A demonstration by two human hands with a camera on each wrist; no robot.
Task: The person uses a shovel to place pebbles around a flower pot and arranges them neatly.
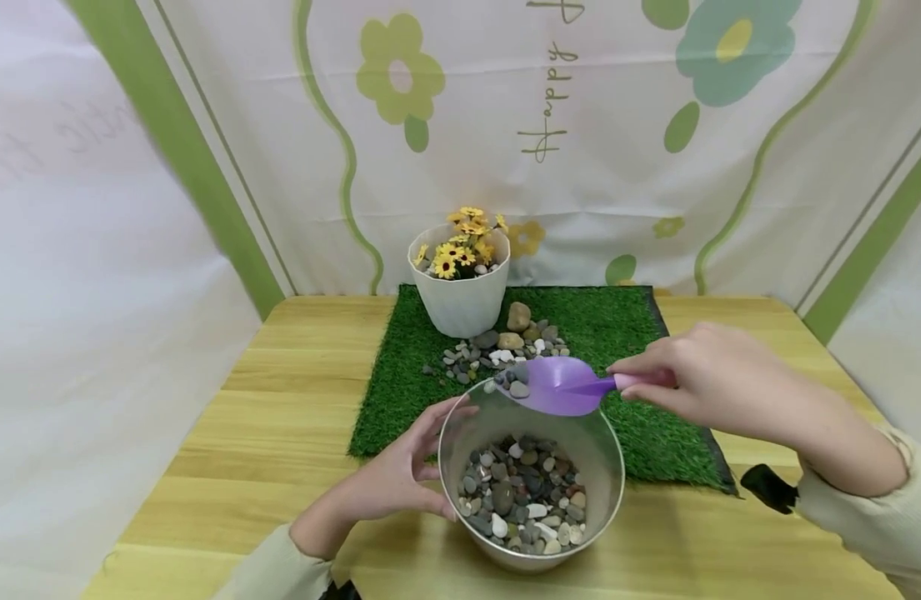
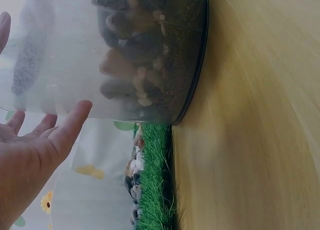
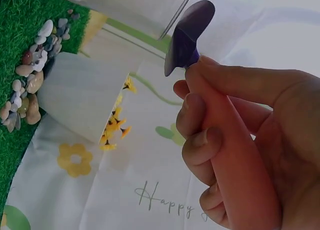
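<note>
My right hand grips the pink handle of a small trowel with a translucent purple blade. The blade lies across the far rim of a clear plastic bucket, and several grey pebbles sit at its tip. Inside the bucket, a layer of mixed pebbles covers the bottom; the left wrist view shows them through the wall. At the bucket's left side my left hand touches the wall with spread, fairly straight fingers, the thumb toward the front.
A green turf mat covers the back of the wooden table. On it stands a white pot with yellow flowers, with a pile of loose stones in front. A printed cloth hangs behind.
</note>
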